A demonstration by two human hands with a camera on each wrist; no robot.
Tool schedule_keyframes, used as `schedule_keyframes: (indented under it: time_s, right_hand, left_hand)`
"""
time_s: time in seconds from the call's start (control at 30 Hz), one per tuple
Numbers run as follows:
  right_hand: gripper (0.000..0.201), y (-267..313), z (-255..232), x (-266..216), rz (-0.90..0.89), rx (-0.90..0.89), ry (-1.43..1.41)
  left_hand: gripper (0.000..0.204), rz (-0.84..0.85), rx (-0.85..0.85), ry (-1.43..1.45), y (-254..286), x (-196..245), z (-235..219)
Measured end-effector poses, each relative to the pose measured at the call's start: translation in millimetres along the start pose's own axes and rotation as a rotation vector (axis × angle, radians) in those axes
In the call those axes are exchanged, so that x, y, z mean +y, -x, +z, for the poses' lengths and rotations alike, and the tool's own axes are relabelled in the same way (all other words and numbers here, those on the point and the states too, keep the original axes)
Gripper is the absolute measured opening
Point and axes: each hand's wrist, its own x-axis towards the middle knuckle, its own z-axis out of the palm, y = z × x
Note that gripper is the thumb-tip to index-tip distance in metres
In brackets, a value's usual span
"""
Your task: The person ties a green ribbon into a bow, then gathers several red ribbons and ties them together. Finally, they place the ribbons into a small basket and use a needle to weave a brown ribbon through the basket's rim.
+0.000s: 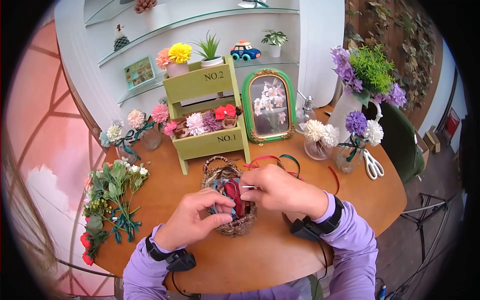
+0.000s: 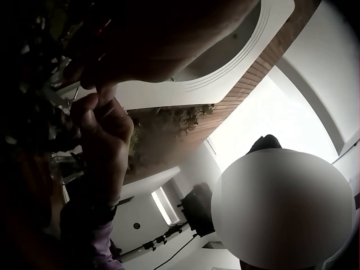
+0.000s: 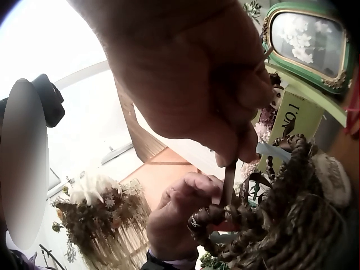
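Observation:
A woven basket (image 1: 236, 228) stands near the middle of the table, with red and blue ribbons (image 1: 234, 194) inside. My right hand (image 1: 282, 190) is over the basket's right side; in the right wrist view, its thumb and finger pinch a dark ribbon strip (image 3: 229, 183) that runs down to the basket. A thin white piece (image 1: 250, 187) sticks out by its fingers. My left hand (image 1: 192, 220) is at the basket's left side, fingers bent by the ribbons, a gap between thumb and forefinger. The left wrist view is dark and hides what that hand touches.
Artificial flowers (image 1: 117, 187) lie at the left. Behind the basket stand a green two-tier rack (image 1: 205, 92) and a green frame (image 1: 245, 107). Loose red and green ribbons (image 1: 334, 180) lie behind my right hand. Flower jars (image 1: 317, 149) and white scissors (image 1: 373, 165) are at the right.

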Motion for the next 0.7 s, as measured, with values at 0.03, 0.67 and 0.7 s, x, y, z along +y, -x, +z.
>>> schedule_keyframes:
  time_s: [0.03,0.67,0.7]
  right_hand:
    - [0.012,-0.8,4.4,4.4,-0.046,0.016,-0.031]
    - [0.013,12.7,-16.8,-13.6,-0.148,0.056,0.022]
    - [0.014,14.7,-15.8,-17.7,-0.147,-0.022,0.007]
  left_hand:
    - [0.030,0.017,0.010,-0.009,1.5,0.2,2.0]
    - [0.031,0.194,0.057,-0.237,12.7,-11.5,29.7]
    - [0.029,0.223,0.078,-0.201,13.9,-15.0,29.0]
